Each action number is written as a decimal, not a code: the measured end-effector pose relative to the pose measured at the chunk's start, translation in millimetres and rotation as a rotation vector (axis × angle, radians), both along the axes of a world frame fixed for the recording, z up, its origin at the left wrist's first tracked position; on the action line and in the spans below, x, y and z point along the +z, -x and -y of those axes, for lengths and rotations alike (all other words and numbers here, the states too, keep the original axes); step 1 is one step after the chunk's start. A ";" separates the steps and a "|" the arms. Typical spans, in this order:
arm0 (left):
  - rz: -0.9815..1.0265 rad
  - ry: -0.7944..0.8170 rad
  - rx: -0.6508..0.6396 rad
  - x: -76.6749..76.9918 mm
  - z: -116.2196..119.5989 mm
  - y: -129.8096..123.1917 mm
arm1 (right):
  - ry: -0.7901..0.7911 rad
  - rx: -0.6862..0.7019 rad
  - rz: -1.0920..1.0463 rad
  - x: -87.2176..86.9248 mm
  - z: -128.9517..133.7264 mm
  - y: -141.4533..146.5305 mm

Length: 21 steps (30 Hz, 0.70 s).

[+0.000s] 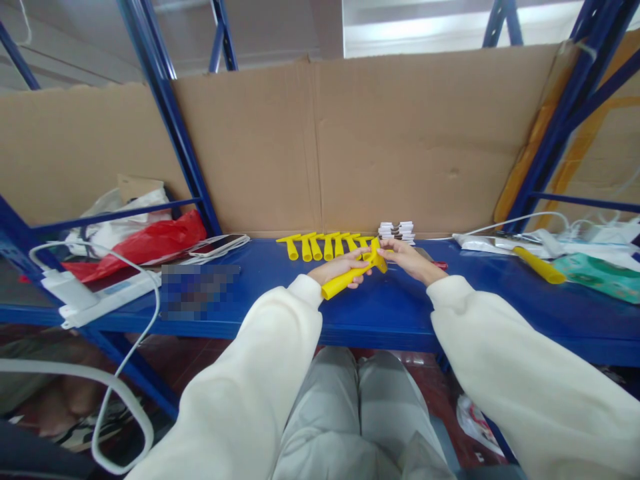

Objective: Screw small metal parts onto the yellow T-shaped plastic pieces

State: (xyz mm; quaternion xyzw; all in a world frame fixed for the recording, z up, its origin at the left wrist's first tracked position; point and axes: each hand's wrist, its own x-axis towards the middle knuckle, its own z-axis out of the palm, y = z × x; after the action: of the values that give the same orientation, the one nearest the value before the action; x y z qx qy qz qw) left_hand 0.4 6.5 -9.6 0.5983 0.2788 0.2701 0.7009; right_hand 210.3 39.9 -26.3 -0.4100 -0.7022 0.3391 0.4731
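Note:
My left hand point(336, 268) grips a yellow plastic tube piece point(345, 281) that lies slanted over the blue shelf point(390, 313). At the tube's upper end my right hand point(406, 257) pinches its yellow T-shaped head point(377, 256). Behind both hands a row of several matching yellow pieces point(325, 245) lies against the cardboard backing. A small stack of white parts point(397, 231) sits just to the right of that row.
A phone point(219, 245), a red plastic bag point(145, 247) and a white power strip with cable point(95, 293) lie at the left. On the right are a lone yellow tube point(539, 265), a green packet point(597, 275) and white cables. Blue rack uprights frame the cardboard wall point(390, 140).

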 end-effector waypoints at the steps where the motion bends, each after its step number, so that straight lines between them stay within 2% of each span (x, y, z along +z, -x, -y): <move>1: -0.007 0.002 0.006 0.0 1.1 0.0 | 0.009 0.016 -0.007 0.0 0.1 -0.8; 7: 0.003 0.002 0.021 -0.3 2.7 -0.7 | 0.035 0.088 -0.011 -0.2 0.2 -2.2; 15: 0.040 0.017 0.038 3.3 -0.2 -1.3 | -0.050 0.002 0.046 -3.1 -1.8 2.6; 21: 0.040 0.021 0.068 6.6 2.4 -1.8 | -0.101 -0.129 0.147 1.4 -3.5 3.3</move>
State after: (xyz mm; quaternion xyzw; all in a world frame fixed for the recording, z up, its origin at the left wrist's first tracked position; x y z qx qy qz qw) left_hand 2.3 4.2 -3.0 0.5756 0.2878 0.3026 0.7030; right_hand 207.0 43.4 -24.9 -0.4538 -0.7234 0.2412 0.4610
